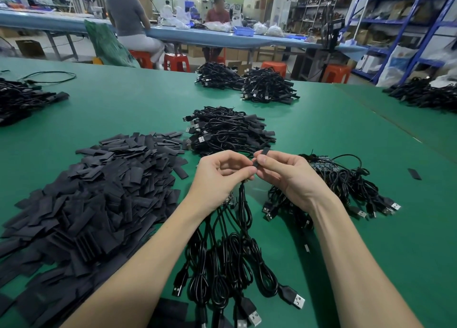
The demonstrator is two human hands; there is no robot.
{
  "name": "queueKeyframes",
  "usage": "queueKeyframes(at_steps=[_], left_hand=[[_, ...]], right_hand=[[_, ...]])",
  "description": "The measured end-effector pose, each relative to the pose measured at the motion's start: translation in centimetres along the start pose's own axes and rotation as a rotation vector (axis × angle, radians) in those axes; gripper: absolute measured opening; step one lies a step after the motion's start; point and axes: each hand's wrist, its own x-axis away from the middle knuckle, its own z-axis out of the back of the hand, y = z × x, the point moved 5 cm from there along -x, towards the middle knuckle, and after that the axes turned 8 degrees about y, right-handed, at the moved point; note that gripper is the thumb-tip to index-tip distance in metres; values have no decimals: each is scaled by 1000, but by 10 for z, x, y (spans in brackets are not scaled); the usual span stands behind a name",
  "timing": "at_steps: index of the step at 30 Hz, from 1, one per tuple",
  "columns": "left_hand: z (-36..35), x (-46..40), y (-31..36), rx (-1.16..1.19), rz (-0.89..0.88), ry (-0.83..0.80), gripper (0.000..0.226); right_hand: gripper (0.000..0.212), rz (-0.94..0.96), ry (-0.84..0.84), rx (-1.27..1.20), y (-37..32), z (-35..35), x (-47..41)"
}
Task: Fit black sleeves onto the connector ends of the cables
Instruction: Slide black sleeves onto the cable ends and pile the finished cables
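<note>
My left hand [220, 176] and my right hand [291, 176] meet above the green table [321, 134]. The right hand pinches a black sleeve [260, 158] between thumb and fingers. The left hand grips the upper ends of a bundle of black cables [237, 258], which hang down to USB plugs near the front edge. Whether the sleeve sits on a connector end is hidden by my fingers. A big heap of flat black sleeves [86, 204] lies to the left.
A pile of sleeved cables [230, 132] lies just behind my hands, and a cable bundle with small boards [346, 186] at the right. More cable piles [247, 82] sit farther back and at both sides. A stray sleeve [414, 173] lies at right. People sit at a far bench.
</note>
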Motion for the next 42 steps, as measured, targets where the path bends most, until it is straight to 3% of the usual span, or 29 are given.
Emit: queueKeyframes(at_steps=[7,11,28,39,42], left_hand=[[-2,-1,-2,8,14,10,17],[-1,-2,-6,5,36,21,19],[4,-3,-9,59,51,87,15],[-3,-4,-23,-304,110,-15,23],[1,-8,-15,-328,69,55,24]], right_hand=[[16,30,45,14,-1,0,0],[35,111,96,42,-2,0,0],[31,163,136,35,7,-7,-4],[31,240,315,-63,-6,4,-8],[38,205,304,-13,-8,6,-8]])
